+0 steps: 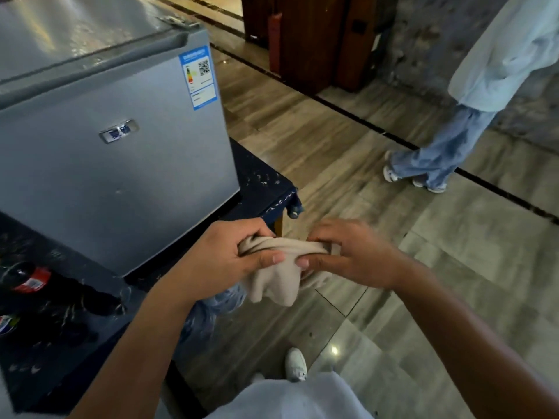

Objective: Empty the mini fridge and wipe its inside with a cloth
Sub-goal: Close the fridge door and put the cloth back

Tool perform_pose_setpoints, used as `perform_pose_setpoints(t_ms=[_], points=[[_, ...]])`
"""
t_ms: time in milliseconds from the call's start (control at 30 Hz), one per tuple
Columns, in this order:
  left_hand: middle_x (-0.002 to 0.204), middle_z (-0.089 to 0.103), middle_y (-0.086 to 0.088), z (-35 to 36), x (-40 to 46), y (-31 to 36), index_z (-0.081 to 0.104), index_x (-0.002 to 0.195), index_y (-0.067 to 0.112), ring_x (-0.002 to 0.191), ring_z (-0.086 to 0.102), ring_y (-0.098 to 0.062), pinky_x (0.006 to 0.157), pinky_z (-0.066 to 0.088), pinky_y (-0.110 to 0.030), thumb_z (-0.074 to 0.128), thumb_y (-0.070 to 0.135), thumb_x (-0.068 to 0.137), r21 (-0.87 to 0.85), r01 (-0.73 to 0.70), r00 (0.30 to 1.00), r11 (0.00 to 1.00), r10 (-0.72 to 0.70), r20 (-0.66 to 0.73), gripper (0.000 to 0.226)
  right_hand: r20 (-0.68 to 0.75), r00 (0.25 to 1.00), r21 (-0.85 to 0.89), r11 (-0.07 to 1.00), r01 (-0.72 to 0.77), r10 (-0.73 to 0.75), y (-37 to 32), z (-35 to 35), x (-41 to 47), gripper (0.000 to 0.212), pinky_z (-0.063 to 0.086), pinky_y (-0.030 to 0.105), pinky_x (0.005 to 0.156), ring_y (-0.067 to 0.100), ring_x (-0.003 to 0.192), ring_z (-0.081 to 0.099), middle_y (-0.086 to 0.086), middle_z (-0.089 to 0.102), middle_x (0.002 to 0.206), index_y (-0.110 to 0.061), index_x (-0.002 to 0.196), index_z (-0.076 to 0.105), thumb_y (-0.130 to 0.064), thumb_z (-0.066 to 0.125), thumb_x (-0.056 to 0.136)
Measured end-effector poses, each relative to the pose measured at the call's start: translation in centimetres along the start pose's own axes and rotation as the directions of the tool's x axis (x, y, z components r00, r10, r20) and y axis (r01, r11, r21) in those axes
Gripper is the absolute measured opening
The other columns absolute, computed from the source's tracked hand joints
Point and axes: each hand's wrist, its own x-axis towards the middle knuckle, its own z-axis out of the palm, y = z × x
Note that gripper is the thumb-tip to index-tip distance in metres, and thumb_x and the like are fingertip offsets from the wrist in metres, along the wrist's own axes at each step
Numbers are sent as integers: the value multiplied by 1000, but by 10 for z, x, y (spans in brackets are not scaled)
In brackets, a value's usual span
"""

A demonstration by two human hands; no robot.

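Note:
A grey mini fridge (115,164) stands on a table with a dark patterned cloth (263,182), its door closed, a blue label near its top right corner. In front of the fridge's right corner, over the floor, I hold a bunched beige cloth (276,276) between both hands. My left hand (230,261) grips its left end, and my right hand (351,255) pinches its right end. The cloth's lower part hangs down between them. The fridge's inside is hidden.
Two dark soda bottles lie on the table at the left, one with a red label (31,279), one with a blue label (7,323). Another person in jeans (438,152) stands on the tiled floor at the right. Wooden furniture (308,40) is behind.

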Motion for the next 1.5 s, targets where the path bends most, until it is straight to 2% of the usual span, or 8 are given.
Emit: perform_pose_setpoints(t_ms=[133,300,500,667,900,1133,1333,1500], points=[[75,64,-2,9,16,7,65,88,24,62,54,-2,55,43,-14,65,59,88,-16,-39,997,999,40,70,35,-177,937,80,953,-292,302,8,21,-21,75,52,23,86,-4,101,60,-22,62,116,-37,128,56,-88,51,73],[73,63,-1,34,45,14,64,85,22,61,55,0,54,44,-15,66,56,89,-101,-24,994,995,34,101,35,-138,767,501,712,-491,626,26,56,-45,92,57,35,91,-1,98,66,-14,70,107,-32,118,61,-102,38,63],[73,64,1,74,96,17,65,83,19,63,57,0,58,46,-16,66,57,88,-172,14,989,985,12,149,38,87,781,847,366,-385,619,62,57,-46,94,46,41,112,15,116,69,0,74,122,-24,125,70,-95,38,73],[80,68,7,96,154,15,71,92,25,73,63,0,65,50,-16,68,51,88,-332,83,994,940,-54,96,26,3,828,979,166,-116,561,119,24,-37,66,41,54,116,28,129,62,11,68,134,-15,134,64,-62,69,87],[79,70,0,108,226,3,72,88,28,68,63,1,61,52,-17,68,56,83,-263,157,985,952,-170,-27,29,-45,842,980,185,-66,538,212,-59,-3,58,58,34,91,28,117,68,9,71,124,-20,127,64,-37,87,77],[78,66,-4,101,259,-39,69,88,28,64,56,-4,60,48,-23,64,61,83,-206,287,940,935,-317,-127,34,140,945,852,449,-268,297,259,-83,77,14,56,17,66,5,79,71,-5,75,87,-11,103,71,-10,76,89],[108,63,13,77,280,-96,65,82,20,96,64,-11,77,51,-20,68,58,87,-125,363,895,923,-383,-231,39,148,969,668,702,-246,199,294,-75,170,20,54,19,74,7,85,63,5,69,100,-17,104,73,-25,79,87],[101,66,8,47,303,-129,66,81,16,86,62,-11,75,49,-26,69,54,76,-2,448,853,894,-428,-299,39,188,972,600,766,-228,142,313,-73,242,21,52,16,65,-3,74,60,-13,69,86,-40,93,69,-39,83,78]])
